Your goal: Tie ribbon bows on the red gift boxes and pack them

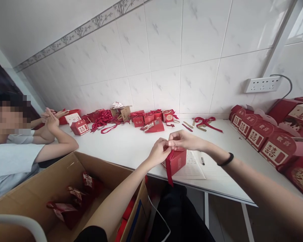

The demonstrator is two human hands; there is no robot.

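Observation:
A red gift box (179, 162) stands on the white table near its front edge, directly below my hands. Dark red ribbon (169, 168) runs up its side to the top, and one tail hangs past the table edge. My left hand (159, 151) pinches the ribbon at the top of the box, fingers pressed together. Close against it, my right hand (179, 139) is also closed in a pinch on the ribbon. The exact bit of ribbon between the fingertips is hidden. Under the box lies a sheet of paper (195, 168) with writing, and a small black-and-white marker-like stick (202, 161) rests beside it.
Red boxes (275, 149) line the table's right side. Along the wall are a ribbon pile (103, 119), small red boxes (151, 117) and loose ribbons (208, 123). An open cardboard box (73, 161) holding red boxes stands front left. A co-worker (17, 151) sits left.

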